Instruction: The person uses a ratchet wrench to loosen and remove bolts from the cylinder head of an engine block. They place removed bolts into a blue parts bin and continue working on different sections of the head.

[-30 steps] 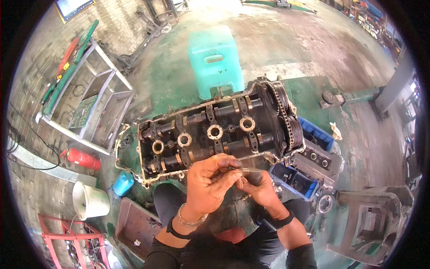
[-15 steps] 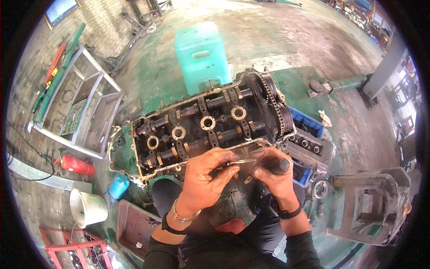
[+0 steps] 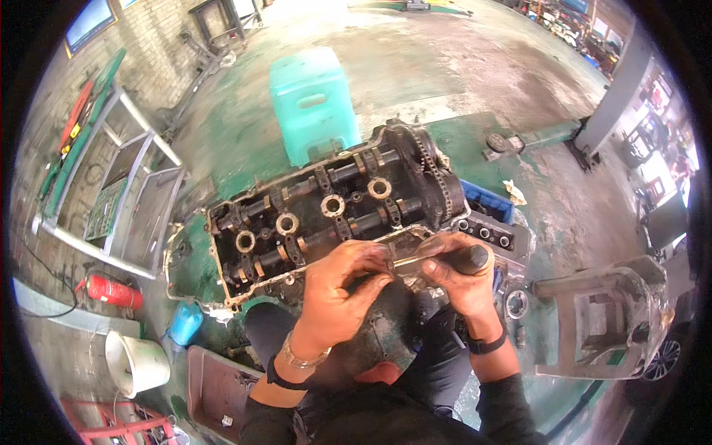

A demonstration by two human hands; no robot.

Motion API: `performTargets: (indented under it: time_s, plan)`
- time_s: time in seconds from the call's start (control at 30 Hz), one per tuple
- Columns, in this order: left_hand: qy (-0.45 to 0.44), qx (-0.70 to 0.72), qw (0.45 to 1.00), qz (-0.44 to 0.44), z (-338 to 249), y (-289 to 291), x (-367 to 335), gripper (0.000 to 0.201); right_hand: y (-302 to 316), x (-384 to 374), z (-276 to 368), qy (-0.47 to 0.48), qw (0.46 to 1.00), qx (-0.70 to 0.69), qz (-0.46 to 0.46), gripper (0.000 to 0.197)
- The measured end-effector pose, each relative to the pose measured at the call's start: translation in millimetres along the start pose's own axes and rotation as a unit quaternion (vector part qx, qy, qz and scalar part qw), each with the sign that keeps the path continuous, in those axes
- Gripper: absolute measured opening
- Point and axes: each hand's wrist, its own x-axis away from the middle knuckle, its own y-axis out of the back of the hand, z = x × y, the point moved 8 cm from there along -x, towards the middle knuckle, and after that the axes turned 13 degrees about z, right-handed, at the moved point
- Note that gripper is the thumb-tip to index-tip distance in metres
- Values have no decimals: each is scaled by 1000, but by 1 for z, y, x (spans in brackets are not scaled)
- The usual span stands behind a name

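In my right hand (image 3: 466,288) is a screwdriver-like tool (image 3: 472,259) with a dark rounded handle; its thin metal shaft points left. My left hand (image 3: 337,285) is closed, thumb and fingertips pinched round a small dark piece (image 3: 389,264), too hidden to name. The shaft's tip meets this piece between the left fingertips. Just beyond both hands lies a dark, oily engine cylinder head (image 3: 311,211), its camshafts, round spark plug wells and timing chain (image 3: 432,172) showing. My hands hover over its near edge.
A turquoise plastic stool (image 3: 313,104) stands behind the engine. At the right are a blue crate (image 3: 486,199), a valve cover (image 3: 512,241) and a grey frame-like part (image 3: 549,334). A metal rack (image 3: 122,178), red fire extinguisher (image 3: 111,291), white bucket (image 3: 137,362) and brown tray (image 3: 215,386) stand left.
The view has shifted, so the engine and stool sit further left in it. The tool's shaft still reaches to my left fingertips, and my right hand is slightly further right.
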Motion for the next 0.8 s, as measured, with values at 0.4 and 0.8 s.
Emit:
performTargets:
  time_s: [0.4, 0.8]
  plan:
    - [63, -109, 970, -209, 6, 101, 50, 19, 84, 40, 22, -44, 978, 95, -180, 21]
    - [188, -354, 875, -270, 55, 171, 95, 28, 219, 282, -140, -311, 792, 128, -510, 15]
